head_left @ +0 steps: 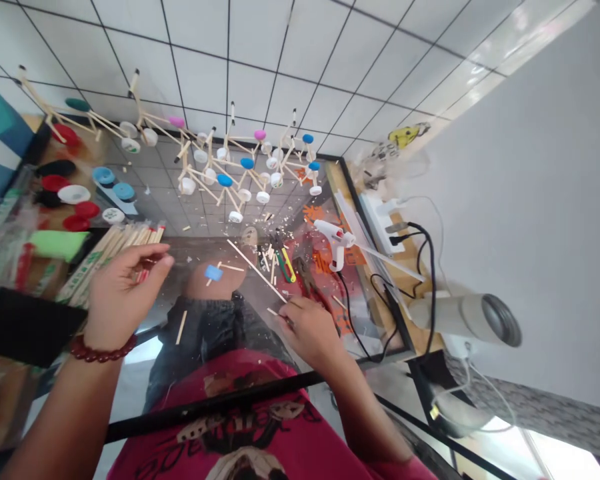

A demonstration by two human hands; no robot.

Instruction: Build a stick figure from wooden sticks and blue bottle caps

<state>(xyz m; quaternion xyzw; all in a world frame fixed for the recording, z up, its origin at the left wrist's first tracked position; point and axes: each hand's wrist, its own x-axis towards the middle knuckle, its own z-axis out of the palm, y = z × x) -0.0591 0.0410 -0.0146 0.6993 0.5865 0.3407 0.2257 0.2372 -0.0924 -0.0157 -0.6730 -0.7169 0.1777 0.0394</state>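
Stick-and-cap models (pixel 224 180) stand built, loose sticks (pixel 270 263) remain; right hand (pixel 307 330) pinches a small stick (pixel 275 313), left hand (pixel 125 297) curled, grip unclear.

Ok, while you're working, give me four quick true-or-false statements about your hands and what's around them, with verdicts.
1. The left hand wears a red bead bracelet. True.
2. The right hand holds the white glue gun. False: the glue gun lies apart from both hands, and the right hand pinches a short wooden stick.
3. Beyond the hands lie models of wooden sticks and bottle caps. True.
4. The bundle of wooden sticks is beside the right hand. False: it is beside the left hand.
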